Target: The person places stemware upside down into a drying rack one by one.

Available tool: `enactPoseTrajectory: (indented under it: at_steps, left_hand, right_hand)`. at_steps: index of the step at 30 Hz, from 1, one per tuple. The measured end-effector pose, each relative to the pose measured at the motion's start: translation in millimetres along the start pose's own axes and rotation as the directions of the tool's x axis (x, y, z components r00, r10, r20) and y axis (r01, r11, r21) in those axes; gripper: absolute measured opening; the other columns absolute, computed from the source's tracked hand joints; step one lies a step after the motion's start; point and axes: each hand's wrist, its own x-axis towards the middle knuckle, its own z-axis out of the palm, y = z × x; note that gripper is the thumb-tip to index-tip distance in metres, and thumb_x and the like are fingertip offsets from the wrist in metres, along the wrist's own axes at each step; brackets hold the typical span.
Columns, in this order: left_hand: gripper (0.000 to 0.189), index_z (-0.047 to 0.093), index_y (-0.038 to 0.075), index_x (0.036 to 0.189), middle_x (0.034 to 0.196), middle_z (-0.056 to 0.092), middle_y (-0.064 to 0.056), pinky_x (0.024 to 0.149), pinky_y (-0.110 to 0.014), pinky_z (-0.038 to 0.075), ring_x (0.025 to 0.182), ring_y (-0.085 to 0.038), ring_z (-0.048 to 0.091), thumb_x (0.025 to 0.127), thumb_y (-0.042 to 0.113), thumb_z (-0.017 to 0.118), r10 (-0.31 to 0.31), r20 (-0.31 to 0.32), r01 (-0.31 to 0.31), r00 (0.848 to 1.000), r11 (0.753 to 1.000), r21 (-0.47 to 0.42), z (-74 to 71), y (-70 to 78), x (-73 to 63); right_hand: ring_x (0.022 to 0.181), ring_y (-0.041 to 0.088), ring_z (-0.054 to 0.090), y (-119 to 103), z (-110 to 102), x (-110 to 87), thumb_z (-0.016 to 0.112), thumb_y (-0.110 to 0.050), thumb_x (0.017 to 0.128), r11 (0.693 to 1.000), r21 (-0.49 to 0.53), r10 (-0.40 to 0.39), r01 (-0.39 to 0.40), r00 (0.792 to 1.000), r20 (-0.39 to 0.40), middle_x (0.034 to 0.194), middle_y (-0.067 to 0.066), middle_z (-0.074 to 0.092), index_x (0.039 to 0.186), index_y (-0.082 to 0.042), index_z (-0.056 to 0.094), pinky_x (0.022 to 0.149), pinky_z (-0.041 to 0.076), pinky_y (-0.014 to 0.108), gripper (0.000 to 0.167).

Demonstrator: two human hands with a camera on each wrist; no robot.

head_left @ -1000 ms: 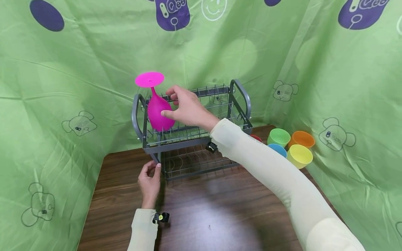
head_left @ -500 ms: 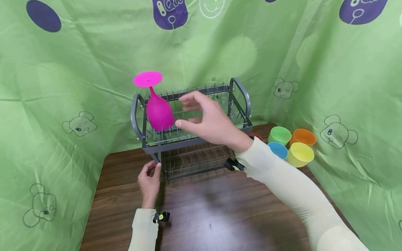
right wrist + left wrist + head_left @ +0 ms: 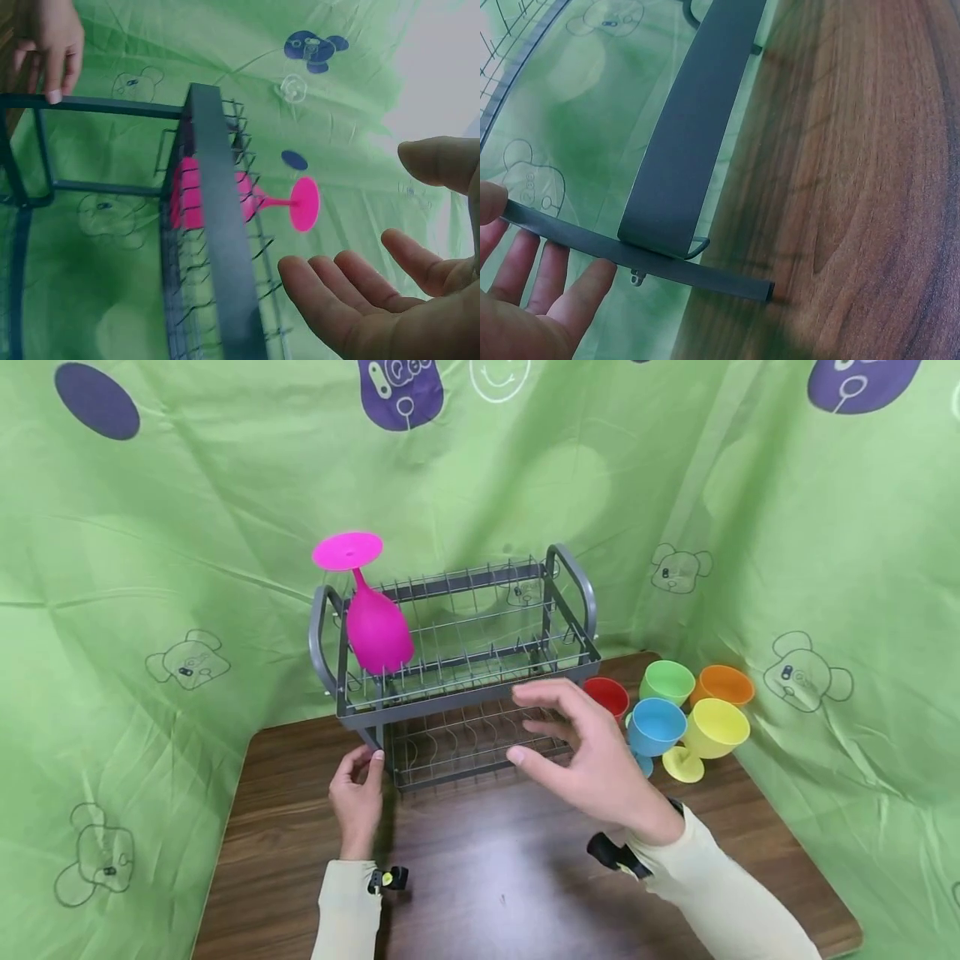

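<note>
Green cloth printed with cartoon bears and purple patches hangs on all sides of the brown wooden table I work at. On the upper tier of the rack, at its left end, the pink goblet sits upside down among the wires, bowl below and flat foot on top. It slants in the head view; whether it truly leans, I cannot tell. The rack is dark grey, with two tiers and a looped handle at each end of the upper one.

With my left hand I pinch a bar at the rack's left end, below the upper tier, thumb on one side and fingers on the other. My right hand is free, well apart from the goblet, in front of the rack's right end; its fingers are loosely bent and spread away from the thumb.

Beyond it, right of the rack, five more goblets crowd together: red, green, orange, blue and yellow. Blue and yellow show their feet and stand upright, nearest me. I wear cream sleeves, with a black device at each wrist.
</note>
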Motion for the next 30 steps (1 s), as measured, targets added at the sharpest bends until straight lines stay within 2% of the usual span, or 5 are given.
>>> enactPoseTrajectory:
  at_steps: [8,12,17,21,30]
  left_hand:
    - [0.022,0.072,-0.008,0.116,0.103,0.071,-0.021,0.076,-0.007,0.055,0.087,-0.001,0.068,0.098,0.006,0.074,-0.006,0.018,0.007,1.000,1.000,-0.029,3.6,-1.4,2.5]
    - [0.021,0.072,-0.008,0.115,0.104,0.071,-0.023,0.078,-0.006,0.053,0.088,-0.002,0.068,0.098,0.005,0.074,-0.011,0.005,0.011,1.000,1.000,-0.013,1.9,-0.9,0.3]
    - [0.023,0.072,-0.007,0.117,0.108,0.071,-0.024,0.079,-0.006,0.052,0.091,-0.001,0.067,0.100,0.007,0.073,-0.025,0.025,0.024,0.999,1.000,0.008,0.3,0.4,-1.6]
    - [0.023,0.071,-0.008,0.118,0.111,0.071,-0.025,0.080,-0.006,0.052,0.093,-0.004,0.067,0.100,0.006,0.072,-0.037,0.030,0.037,0.999,0.999,0.000,-0.5,-0.4,-3.5]
    - [0.023,0.071,-0.007,0.118,0.110,0.072,-0.025,0.079,-0.005,0.051,0.091,-0.002,0.066,0.100,0.007,0.072,-0.032,0.016,0.032,0.999,0.999,0.006,-0.1,0.5,-1.2]
  right_hand:
    - [0.126,0.016,0.065,41.7,-17.4,-51.4,0.083,0.009,0.083,0.999,-0.020,0.038,-0.042,0.987,-0.153,0.139,0.008,0.064,0.136,-0.002,0.063,0.102,0.060,0.034,0.058]
    - [0.118,0.012,0.068,70.9,-31.0,-75.3,0.081,0.011,0.085,0.993,-0.038,0.101,-0.116,0.956,-0.274,0.135,0.009,0.066,0.135,0.001,0.063,0.097,0.061,0.026,0.054]
    - [0.108,0.002,0.068,107.6,-48.9,-106.3,0.084,0.006,0.084,0.949,-0.130,0.191,-0.287,0.851,-0.489,0.122,-0.013,0.069,0.130,-0.003,0.069,0.088,0.059,0.013,0.049]
    - [0.103,-0.006,0.068,128.5,-59.9,-129.8,0.085,0.006,0.083,0.904,-0.110,0.279,-0.413,0.765,-0.580,0.117,-0.020,0.068,0.130,-0.003,0.069,0.087,0.057,0.009,0.050]
    - [0.105,-0.008,0.063,158.7,-67.6,-146.4,0.087,-0.003,0.085,0.847,-0.095,0.322,-0.523,0.647,-0.691,0.126,-0.004,0.061,0.139,-0.005,0.061,0.086,0.056,0.007,0.060]
